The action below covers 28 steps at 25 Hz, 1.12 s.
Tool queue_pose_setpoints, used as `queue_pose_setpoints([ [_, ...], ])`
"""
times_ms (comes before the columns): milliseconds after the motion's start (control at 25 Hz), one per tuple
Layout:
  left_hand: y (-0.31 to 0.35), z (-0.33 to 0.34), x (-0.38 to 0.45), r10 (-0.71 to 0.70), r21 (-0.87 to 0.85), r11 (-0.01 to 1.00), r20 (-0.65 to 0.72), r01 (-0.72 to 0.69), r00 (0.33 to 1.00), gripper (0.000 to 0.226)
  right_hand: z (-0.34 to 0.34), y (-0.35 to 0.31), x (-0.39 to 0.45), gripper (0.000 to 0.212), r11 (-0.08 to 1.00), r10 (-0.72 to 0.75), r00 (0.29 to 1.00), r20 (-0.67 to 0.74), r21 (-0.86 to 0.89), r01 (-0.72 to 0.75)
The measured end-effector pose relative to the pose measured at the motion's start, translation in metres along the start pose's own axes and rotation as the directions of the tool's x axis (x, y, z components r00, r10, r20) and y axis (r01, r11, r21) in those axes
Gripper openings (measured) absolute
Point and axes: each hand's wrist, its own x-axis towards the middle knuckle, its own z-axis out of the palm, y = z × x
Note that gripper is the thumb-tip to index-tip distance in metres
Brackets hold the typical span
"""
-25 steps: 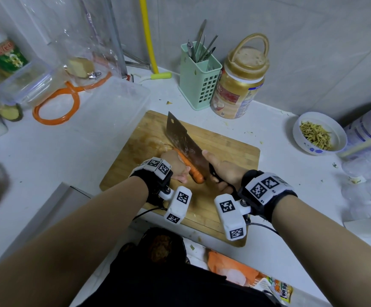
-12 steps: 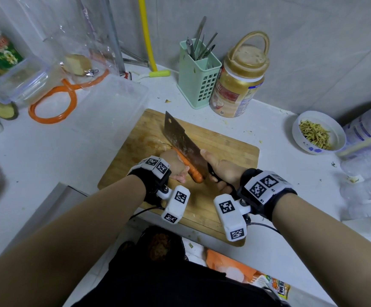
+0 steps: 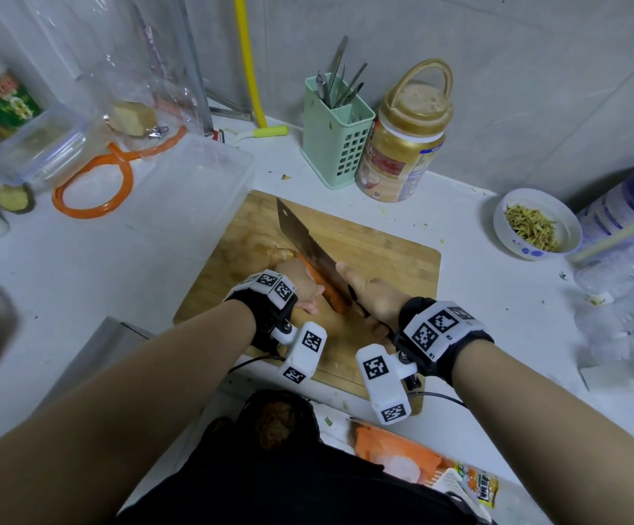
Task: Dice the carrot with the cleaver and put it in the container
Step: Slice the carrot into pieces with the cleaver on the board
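Observation:
An orange carrot lies lengthwise on the wooden cutting board. My left hand holds it down from the left, fingers curled round it. My right hand grips the handle of the steel cleaver, whose blade stands along the carrot's right side, tip pointing to the far left. A clear plastic container sits just left of the board. Most of the carrot is hidden by my hand and the blade.
A green utensil holder and a gold-lidded jar stand behind the board. A white bowl of shredded bits sits at the right, beside plastic bottles. An orange ring and another clear box lie at the left.
Both hands, the cleaver and the carrot hold nearly the same pose; only the camera view shifts slightly.

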Motion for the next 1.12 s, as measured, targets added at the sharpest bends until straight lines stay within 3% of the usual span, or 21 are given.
queue_pose_setpoints([
  [560, -0.021, -0.006, -0.016, 0.317, 0.286, 0.902, 0.068, -0.323, 0.946, 0.015, 0.022, -0.004, -0.009, 0.066, 1.000, 0.002, 0.993, -0.117, 0.010, -0.001],
  [680, -0.020, -0.002, -0.022, 0.364, 0.346, 0.864, 0.073, -0.366, 0.929, 0.027, 0.018, -0.001, -0.009, 0.068, 1.000, -0.006, 0.995, -0.100, -0.024, 0.003],
  [840, -0.025, 0.009, -0.023, 0.420, 0.432, 0.827, -0.048, -0.360, 0.906, 0.026, 0.014, 0.002, -0.005, 0.067, 0.995, -0.082, 0.995, -0.064, -0.058, 0.079],
  [960, -0.031, 0.017, -0.024, 0.400, 0.472, 0.838, -0.188, -0.274, 0.897, 0.034, 0.023, 0.009, 0.000, 0.071, 0.978, -0.159, 0.986, -0.058, -0.143, 0.150],
  [1120, -0.039, 0.025, -0.028, 0.391, 0.376, 0.890, -0.344, -0.256, 0.854, 0.038, 0.024, 0.012, 0.004, 0.074, 0.960, -0.202, 0.979, -0.040, -0.203, 0.190],
])
